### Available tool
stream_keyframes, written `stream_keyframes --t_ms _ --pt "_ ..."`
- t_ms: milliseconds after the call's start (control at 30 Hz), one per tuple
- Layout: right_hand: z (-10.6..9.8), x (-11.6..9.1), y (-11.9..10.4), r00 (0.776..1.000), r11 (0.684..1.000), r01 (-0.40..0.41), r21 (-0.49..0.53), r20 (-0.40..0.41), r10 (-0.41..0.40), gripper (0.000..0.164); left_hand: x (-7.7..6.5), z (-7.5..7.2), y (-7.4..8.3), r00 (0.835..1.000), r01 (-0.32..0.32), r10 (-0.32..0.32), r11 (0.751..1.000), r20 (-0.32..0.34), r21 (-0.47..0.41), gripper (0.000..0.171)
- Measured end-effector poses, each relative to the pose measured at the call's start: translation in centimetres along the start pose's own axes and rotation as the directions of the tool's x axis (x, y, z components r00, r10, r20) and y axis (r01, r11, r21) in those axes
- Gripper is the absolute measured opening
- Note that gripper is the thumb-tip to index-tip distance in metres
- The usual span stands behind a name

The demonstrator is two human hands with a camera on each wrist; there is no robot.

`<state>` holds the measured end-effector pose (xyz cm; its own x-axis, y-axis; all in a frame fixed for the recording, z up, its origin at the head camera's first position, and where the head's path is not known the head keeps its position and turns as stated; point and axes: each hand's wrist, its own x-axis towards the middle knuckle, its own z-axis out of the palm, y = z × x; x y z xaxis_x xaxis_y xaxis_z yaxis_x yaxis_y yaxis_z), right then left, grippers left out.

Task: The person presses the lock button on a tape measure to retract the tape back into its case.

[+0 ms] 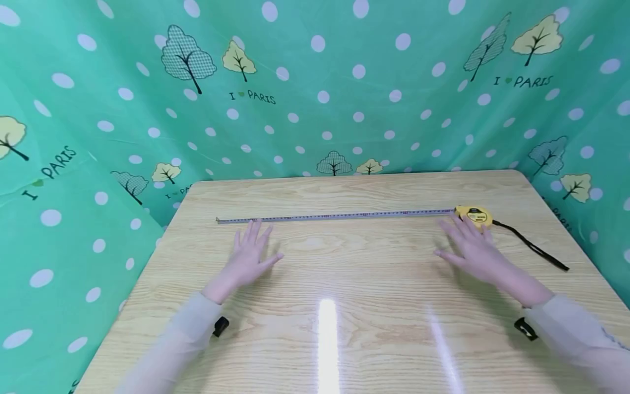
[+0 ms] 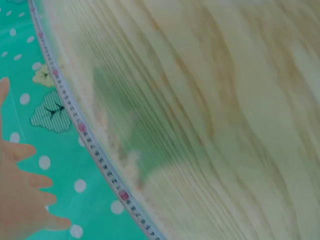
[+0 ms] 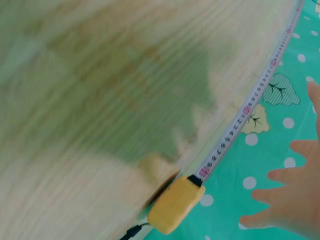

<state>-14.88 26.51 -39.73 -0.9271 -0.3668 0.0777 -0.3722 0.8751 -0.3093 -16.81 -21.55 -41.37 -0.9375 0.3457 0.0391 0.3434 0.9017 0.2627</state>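
Observation:
A yellow tape measure (image 1: 474, 215) lies at the right of the wooden table, its printed blade (image 1: 344, 216) drawn out in a long line to the left. The hooked tip (image 1: 217, 220) is at the far left end. My left hand (image 1: 250, 256) hovers in front of the blade near that end, fingers spread, holding nothing. Just in front of the case my right hand (image 1: 473, 249) is also spread and holds nothing. In the right wrist view, the yellow case (image 3: 176, 204) and blade show clearly beside the spread fingers. The left wrist view shows the blade (image 2: 82, 127) and my left fingers.
A black wrist strap (image 1: 534, 247) trails from the case toward the table's right edge. Green dotted cloth (image 1: 315, 98) hangs behind and at both sides of the table (image 1: 315, 350). Bright light reflections lie on the near tabletop.

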Motion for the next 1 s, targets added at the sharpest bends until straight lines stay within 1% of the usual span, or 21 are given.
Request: stream_keyframes --t_ms 133,200,367,500,700,900,1000 --pt "-0.7 0.4 0.7 1.000 1.000 -0.008 0.011 -0.010 0.008 0.067 0.3 -0.5 -0.8 1.000 0.009 -0.010 1.000 -0.013 -0.023 0.073" --pt "-1.0 0.6 1.0 1.000 1.000 -0.003 -0.003 -0.023 0.003 0.065 0.5 -0.7 -1.1 1.000 0.018 -0.019 0.999 -0.020 -0.044 0.070" --pt "-1.4 1.1 1.7 0.999 1.000 0.007 -0.025 -0.052 -0.008 0.061 1.2 -1.3 -1.9 0.998 0.018 -0.021 0.998 -0.064 -0.058 0.059" --pt "-1.7 1.7 2.4 0.999 1.000 -0.024 -0.006 -0.036 0.024 0.058 1.7 -1.6 -2.7 0.996 0.022 -0.026 0.999 -0.080 -0.050 0.054" --pt "-2.0 2.4 3.8 0.998 0.998 -0.059 0.009 -0.009 0.059 0.057 2.7 -2.0 -3.8 0.994 0.067 -0.074 0.995 -0.084 -0.079 0.049" --pt "-2.3 2.8 5.0 0.997 0.997 -0.081 0.018 0.018 0.081 0.056 3.8 -2.3 -5.2 0.992 0.062 -0.070 0.995 -0.105 -0.074 0.042" --pt "-2.3 3.1 5.7 0.995 0.995 -0.094 0.017 0.022 0.093 0.055 4.2 -2.3 -5.8 0.991 0.076 -0.083 0.994 -0.103 -0.076 0.040"
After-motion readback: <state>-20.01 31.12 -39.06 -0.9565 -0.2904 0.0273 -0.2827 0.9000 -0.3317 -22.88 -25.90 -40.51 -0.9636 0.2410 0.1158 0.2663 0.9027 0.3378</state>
